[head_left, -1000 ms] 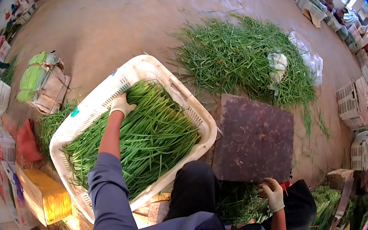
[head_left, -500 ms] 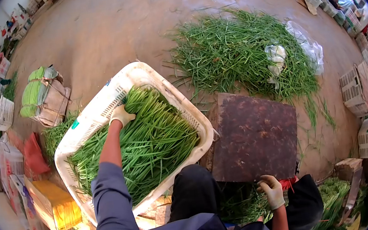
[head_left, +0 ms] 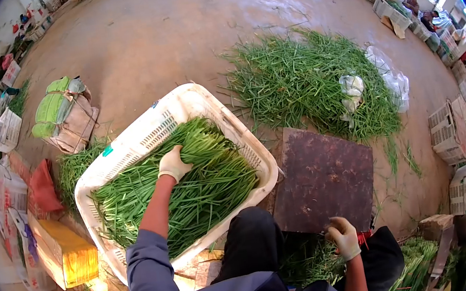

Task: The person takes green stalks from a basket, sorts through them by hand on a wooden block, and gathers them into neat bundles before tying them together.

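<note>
My left hand (head_left: 174, 165), in a pale glove, is in the large white plastic crate (head_left: 89, 207). Its thumb and fingers curve around some of the long green chives (head_left: 203, 187) heaped inside; the fingertips are partly hidden among the stalks. My right hand (head_left: 344, 238), also gloved, hovers by the near edge of a dark brown board (head_left: 325, 177). Its fingers are curled in, and whatever they might hold is too small to make out. Red ties (head_left: 364, 238) hang just to the right of that hand.
A big pile of loose greens (head_left: 301, 83) with clear plastic bags (head_left: 390, 77) lies on the floor beyond the board. To the left are a tied bundle (head_left: 64, 114), a red bag (head_left: 44, 188) and a yellow box (head_left: 74, 257). More greens (head_left: 411, 266) lie at the lower right.
My left hand has moved rightward and nearer to me over the chives. My right hand stays by the board's edge, its fingers slightly shifted. The whole view has tilted a little.
</note>
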Demonstrator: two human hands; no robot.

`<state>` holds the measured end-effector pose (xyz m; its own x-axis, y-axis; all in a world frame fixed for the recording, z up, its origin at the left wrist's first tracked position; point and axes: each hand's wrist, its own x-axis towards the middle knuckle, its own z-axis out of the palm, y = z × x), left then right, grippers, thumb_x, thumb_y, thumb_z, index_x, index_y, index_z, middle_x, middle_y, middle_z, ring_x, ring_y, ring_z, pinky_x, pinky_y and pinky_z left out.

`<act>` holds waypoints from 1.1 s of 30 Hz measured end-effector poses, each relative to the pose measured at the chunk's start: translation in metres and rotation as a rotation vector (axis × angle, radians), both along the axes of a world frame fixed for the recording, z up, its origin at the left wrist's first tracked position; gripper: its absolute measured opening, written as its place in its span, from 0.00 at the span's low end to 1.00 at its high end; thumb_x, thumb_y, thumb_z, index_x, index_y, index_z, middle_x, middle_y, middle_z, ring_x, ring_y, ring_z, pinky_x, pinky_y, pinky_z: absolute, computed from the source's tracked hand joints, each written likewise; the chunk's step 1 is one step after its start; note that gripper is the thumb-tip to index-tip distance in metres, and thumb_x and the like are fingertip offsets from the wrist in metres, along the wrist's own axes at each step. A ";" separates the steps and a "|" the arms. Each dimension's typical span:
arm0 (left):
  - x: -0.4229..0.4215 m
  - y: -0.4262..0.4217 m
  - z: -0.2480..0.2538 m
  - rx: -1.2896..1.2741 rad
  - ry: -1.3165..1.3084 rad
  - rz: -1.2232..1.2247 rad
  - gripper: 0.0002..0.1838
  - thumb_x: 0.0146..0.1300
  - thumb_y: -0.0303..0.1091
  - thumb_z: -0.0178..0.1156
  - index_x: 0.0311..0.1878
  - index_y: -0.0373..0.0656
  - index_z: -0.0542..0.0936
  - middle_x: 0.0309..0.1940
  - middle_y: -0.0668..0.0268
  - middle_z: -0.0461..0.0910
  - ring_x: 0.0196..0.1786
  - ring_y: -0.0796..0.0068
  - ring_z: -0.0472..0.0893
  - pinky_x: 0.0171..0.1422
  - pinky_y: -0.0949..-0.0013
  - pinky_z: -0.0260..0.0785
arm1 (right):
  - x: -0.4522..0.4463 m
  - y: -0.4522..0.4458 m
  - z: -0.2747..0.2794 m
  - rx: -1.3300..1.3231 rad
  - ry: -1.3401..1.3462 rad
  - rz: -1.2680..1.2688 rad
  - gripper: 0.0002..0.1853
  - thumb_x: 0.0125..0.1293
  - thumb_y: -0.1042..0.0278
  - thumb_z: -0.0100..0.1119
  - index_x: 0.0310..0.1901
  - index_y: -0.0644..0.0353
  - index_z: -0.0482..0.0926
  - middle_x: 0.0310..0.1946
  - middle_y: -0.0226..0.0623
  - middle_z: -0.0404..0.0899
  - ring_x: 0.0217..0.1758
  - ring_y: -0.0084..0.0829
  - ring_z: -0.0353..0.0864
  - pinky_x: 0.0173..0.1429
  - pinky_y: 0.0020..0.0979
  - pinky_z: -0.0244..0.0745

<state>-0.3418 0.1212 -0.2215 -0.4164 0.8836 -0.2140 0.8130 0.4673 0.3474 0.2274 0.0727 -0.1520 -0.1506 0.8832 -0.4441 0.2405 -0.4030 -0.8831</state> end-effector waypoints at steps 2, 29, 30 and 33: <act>-0.006 -0.010 0.016 0.113 0.017 0.016 0.39 0.47 0.44 0.75 0.62 0.40 0.73 0.47 0.50 0.84 0.52 0.51 0.82 0.59 0.57 0.75 | -0.021 0.025 0.021 0.113 -0.003 0.081 0.17 0.65 0.77 0.61 0.56 0.66 0.76 0.42 0.36 0.83 0.40 0.24 0.83 0.45 0.27 0.80; 0.047 -0.079 0.016 0.442 0.182 -0.089 0.30 0.43 0.35 0.70 0.55 0.50 0.78 0.57 0.60 0.76 0.67 0.56 0.70 0.75 0.45 0.54 | -0.421 0.087 -0.040 0.742 -0.858 1.225 0.19 0.54 0.62 0.63 0.46 0.62 0.77 0.41 0.54 0.84 0.49 0.52 0.84 0.51 0.47 0.80; 0.050 -0.082 0.035 0.573 0.152 -0.051 0.34 0.42 0.34 0.71 0.59 0.48 0.76 0.60 0.58 0.72 0.68 0.53 0.67 0.75 0.46 0.54 | -0.424 0.091 -0.027 0.638 -0.909 1.242 0.21 0.54 0.61 0.65 0.47 0.64 0.79 0.43 0.55 0.84 0.51 0.51 0.84 0.53 0.45 0.80; 0.048 -0.084 0.040 0.769 -0.175 -0.045 0.19 0.47 0.25 0.62 0.46 0.45 0.82 0.45 0.57 0.82 0.53 0.56 0.79 0.60 0.56 0.70 | -0.426 0.125 -0.027 0.489 -0.930 1.338 0.20 0.52 0.60 0.65 0.42 0.68 0.83 0.39 0.57 0.84 0.45 0.49 0.86 0.50 0.42 0.81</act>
